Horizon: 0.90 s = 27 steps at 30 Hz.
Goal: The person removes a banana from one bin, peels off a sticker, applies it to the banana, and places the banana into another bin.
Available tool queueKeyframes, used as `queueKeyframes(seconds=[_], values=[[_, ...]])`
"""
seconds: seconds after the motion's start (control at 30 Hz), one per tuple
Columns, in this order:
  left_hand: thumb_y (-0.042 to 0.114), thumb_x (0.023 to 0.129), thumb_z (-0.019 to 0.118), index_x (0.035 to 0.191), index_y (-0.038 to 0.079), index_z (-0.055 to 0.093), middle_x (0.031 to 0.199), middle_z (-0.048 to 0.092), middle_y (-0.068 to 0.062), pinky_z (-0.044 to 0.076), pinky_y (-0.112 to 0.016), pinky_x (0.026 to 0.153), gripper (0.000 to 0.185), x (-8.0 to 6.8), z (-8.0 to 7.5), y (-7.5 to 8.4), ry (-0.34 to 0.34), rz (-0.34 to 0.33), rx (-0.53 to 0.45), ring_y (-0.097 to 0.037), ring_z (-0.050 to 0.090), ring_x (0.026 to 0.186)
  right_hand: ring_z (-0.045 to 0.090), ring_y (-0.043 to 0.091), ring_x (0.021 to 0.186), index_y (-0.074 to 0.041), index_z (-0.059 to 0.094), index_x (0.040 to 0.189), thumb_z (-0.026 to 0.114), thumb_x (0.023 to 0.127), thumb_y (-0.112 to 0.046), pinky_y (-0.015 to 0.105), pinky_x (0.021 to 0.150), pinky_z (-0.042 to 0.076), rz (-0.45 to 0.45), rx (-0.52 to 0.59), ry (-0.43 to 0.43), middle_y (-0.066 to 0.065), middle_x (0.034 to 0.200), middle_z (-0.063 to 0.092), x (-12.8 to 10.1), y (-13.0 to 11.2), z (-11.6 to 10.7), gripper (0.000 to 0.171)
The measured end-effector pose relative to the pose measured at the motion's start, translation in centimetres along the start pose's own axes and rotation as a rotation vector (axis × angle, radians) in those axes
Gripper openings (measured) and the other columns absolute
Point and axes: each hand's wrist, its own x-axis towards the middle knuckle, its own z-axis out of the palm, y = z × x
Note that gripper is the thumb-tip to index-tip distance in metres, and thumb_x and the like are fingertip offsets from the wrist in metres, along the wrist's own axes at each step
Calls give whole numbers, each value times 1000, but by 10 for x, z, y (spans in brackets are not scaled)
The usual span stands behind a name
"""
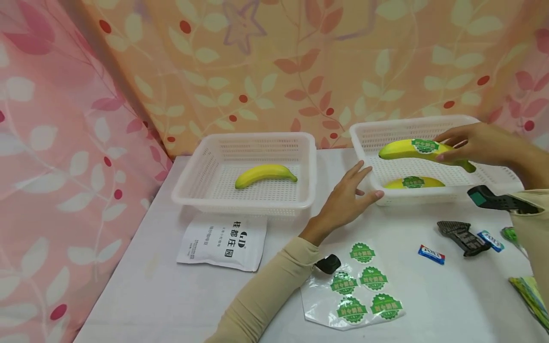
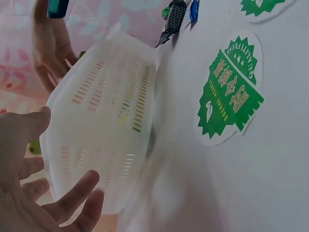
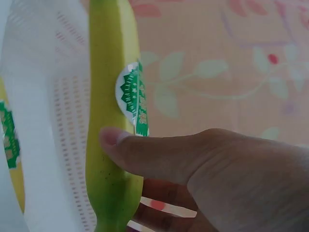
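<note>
Green-stickered banana is hanging over the right basket, our right hand pinching it. We're hovering the left hand open alongside. One labelled banana inside, probably; the plain banana is waiting.

White table. Two white baskets are set at the back, the right one just below the held banana. A white pouch, a sticker sheet, wrapped candies and a black clip are laid nearer, below the grip.
</note>
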Motion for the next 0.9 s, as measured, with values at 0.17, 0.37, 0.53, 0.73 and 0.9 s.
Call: queueKeyframes(seconds=[0.17,0.37,0.53,0.73,0.9], values=[[49,104,66,167,26,36,176,18,16,54,-20,92,73,0,0,0,-6,-14,10,-10,70,116,62,29,74,10,58,141,79,96,-23,42,61,60,8,61,-102,41,124,63,13,8,11,60],[48,104,66,167,24,37,176,19,15,54,-22,91,73,-1,-2,-1,0,-6,11,-11,71,114,60,29,66,12,62,132,80,92,-16,39,57,56,5,65,-153,42,120,65,28,12,22,52],[47,104,67,166,24,38,176,19,14,55,-21,89,73,0,-1,-1,-1,-9,8,-12,72,113,62,31,76,12,64,130,83,90,-16,45,64,58,8,55,-146,42,121,64,34,16,28,53],[48,104,66,166,27,37,176,18,16,55,-20,89,72,2,0,-1,-7,-15,11,-9,72,113,62,34,81,10,65,130,85,88,-19,46,68,59,15,47,-151,41,119,64,39,15,34,55],[48,104,67,166,26,37,176,18,16,55,-20,89,73,2,0,-1,-4,-15,14,-8,72,112,63,36,82,11,63,132,85,88,-19,48,69,60,25,51,-159,37,113,66,42,14,36,57]])
